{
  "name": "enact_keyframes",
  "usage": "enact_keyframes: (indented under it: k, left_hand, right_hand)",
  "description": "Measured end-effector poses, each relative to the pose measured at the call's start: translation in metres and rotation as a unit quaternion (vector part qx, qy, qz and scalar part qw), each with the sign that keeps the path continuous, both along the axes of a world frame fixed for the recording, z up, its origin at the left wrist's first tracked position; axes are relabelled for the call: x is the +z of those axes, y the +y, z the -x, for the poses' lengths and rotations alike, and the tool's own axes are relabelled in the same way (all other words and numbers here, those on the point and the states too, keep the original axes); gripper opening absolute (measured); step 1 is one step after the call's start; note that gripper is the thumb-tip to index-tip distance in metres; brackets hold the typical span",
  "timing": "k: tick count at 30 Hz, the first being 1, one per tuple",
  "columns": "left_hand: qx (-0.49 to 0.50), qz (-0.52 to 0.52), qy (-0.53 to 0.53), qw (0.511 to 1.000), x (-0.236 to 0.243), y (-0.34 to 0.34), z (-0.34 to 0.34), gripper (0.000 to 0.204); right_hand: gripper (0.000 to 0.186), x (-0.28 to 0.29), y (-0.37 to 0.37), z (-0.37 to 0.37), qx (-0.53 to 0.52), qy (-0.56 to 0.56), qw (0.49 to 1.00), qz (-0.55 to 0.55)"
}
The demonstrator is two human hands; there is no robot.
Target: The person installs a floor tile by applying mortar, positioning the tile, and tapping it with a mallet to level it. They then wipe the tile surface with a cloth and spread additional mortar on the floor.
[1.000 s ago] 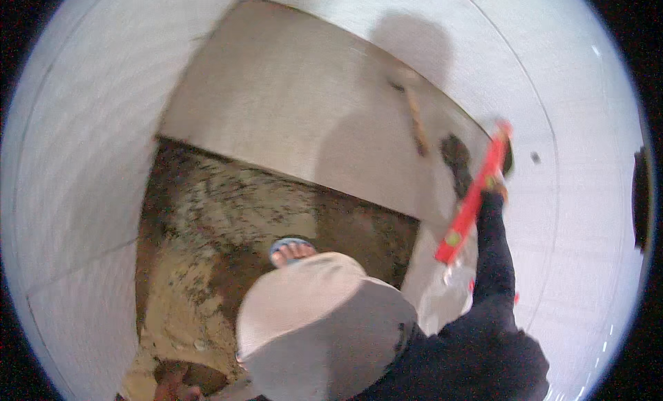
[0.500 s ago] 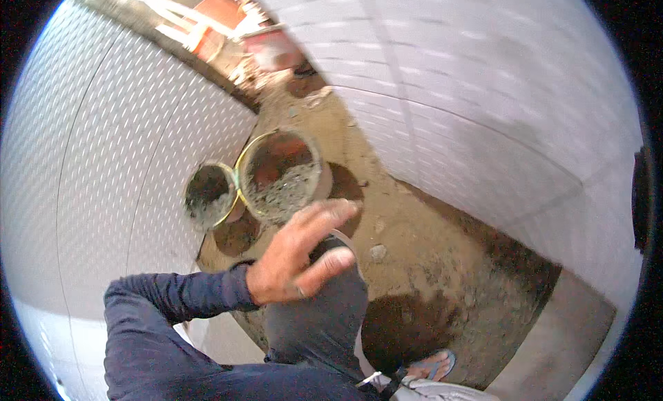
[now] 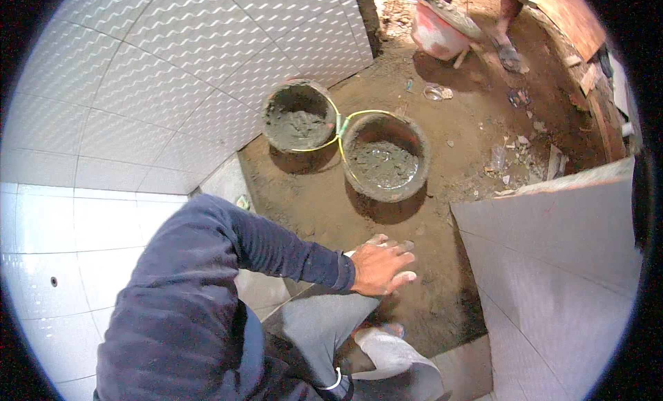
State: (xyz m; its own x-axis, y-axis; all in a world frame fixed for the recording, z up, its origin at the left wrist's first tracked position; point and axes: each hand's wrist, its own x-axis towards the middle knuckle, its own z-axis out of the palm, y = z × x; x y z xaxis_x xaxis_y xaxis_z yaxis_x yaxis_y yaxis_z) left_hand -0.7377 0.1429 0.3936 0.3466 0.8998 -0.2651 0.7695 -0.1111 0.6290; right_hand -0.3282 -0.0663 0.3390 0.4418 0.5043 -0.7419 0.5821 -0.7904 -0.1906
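Observation:
My left hand comes in from the left in a dark blue sleeve and rests palm down by my grey-trousered knee. Its fingers are apart, and nothing shows in it. My right hand is out of sight. Ahead of the left hand stands a bucket partly filled with wet grey mortar. Farther off to its left is a second mortar bucket. Their yellow handles meet at green grips between the two rims. Neither bucket is touched by the hand.
White tiled walls rise at the left, with a low tiled wall at the right. On the dirt floor lies rubble. Far back, a red and white tub stands near another person's sandalled foot.
My view has swung, bringing the far floor and another person's legs into sight. Both buckets now appear farther right. My left hand stays by my knee, its fingers still apart.

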Motion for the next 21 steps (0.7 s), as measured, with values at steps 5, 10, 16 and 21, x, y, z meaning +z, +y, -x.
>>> enact_keyframes:
  k: [5,10,16,21]
  left_hand:
    - [0.13,0.076,0.071,0.986,0.049,-0.064,0.012,0.047]
    - [0.258,0.007,0.068,0.964,0.07,-0.091,0.027,0.041]
    - [0.43,0.199,-0.037,0.88,0.102,-0.089,0.17,0.028]
    - [0.35,0.283,0.157,0.879,0.024,-0.074,0.303,0.035]
  right_hand:
    - [0.077,0.121,0.041,-0.023,-0.01,0.013,0.997,0.077]
    - [0.078,0.241,0.047,0.014,-0.03,0.026,0.998,0.038]
    - [0.079,0.181,-0.059,-0.003,0.194,-0.019,0.978,-0.069]
    - [0.076,0.265,-0.034,0.137,-0.123,-0.008,0.991,0.056]
